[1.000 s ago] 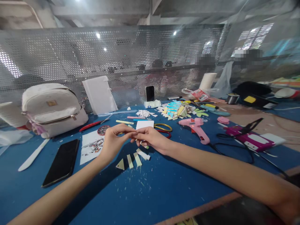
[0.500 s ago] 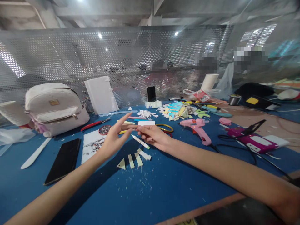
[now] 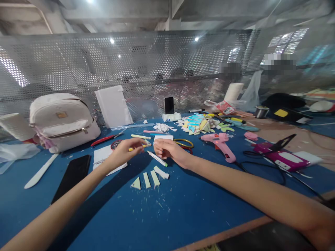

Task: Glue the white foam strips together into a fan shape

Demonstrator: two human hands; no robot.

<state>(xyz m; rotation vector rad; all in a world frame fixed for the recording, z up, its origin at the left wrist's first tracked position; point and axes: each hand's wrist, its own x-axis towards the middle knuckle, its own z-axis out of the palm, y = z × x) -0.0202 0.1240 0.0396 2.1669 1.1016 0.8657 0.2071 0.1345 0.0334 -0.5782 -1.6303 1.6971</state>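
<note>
My left hand [image 3: 127, 150] hovers over the blue table with its fingers loosely bent and the thumb apart. A yellow pen [image 3: 147, 145] shows past its fingertips, apparently lying on the table behind them. Close by on the right, my right hand [image 3: 171, 151] has its fingers curled together; anything in them is hidden. Between and just below the hands lies a white marker [image 3: 157, 158] with a green end. Nearer to me are a pale green triangle [image 3: 136, 183] and several cut strips [image 3: 155, 177] in a row. Behind my right hand sits a white block [image 3: 163, 137].
A white paper [image 3: 101, 153], a black phone [image 3: 73, 177] and a white plastic knife [image 3: 40, 171] lie left, before a backpack [image 3: 62, 122]. Right are a pink glue gun [image 3: 221, 144], a purple device [image 3: 281, 157] and cables. Cut pieces [image 3: 197, 123] pile up behind.
My left hand has drawn back left and down, its fingers coming away from my right hand and bending. The right hand's fingers have curled in more.
</note>
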